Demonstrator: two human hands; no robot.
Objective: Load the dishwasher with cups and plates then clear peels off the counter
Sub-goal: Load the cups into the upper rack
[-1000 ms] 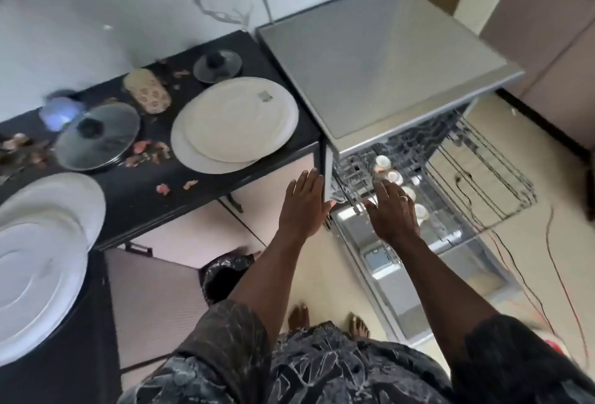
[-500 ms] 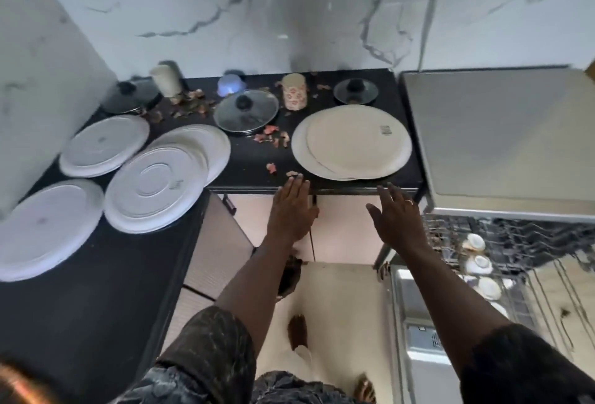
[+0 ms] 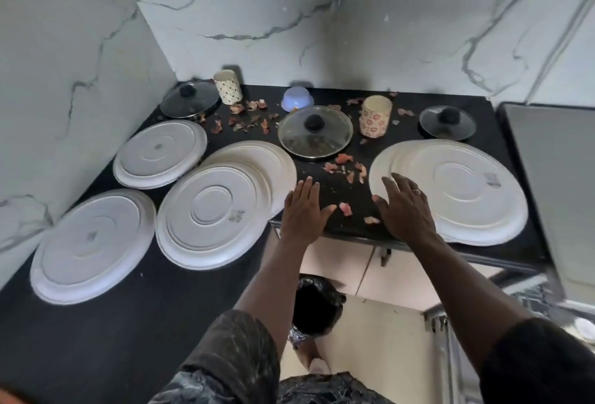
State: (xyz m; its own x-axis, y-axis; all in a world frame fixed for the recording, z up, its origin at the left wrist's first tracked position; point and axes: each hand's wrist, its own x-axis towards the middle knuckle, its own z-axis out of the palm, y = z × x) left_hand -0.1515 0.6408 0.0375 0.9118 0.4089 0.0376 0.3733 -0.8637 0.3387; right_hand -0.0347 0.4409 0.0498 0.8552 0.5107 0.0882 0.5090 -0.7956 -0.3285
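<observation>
The right hand (image 3: 406, 209) and left hand (image 3: 304, 210), both empty with fingers spread, have swung from the dishwasher (image 3: 547, 304) back over the bench (image 3: 96, 339); the right reaches the stacked plates (image 3: 463, 191) at right, likely next to load, peels (image 3: 346, 170) between.

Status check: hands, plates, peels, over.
Left hand open, empty, at counter edge. Right hand open over stacked white plates, not gripping. Pink peels scattered between hands. Glass pot lid behind them.

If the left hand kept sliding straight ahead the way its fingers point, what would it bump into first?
Probably the glass lid: the left hand points up the bare counter toward its rim, though depth is uncertain.
</observation>
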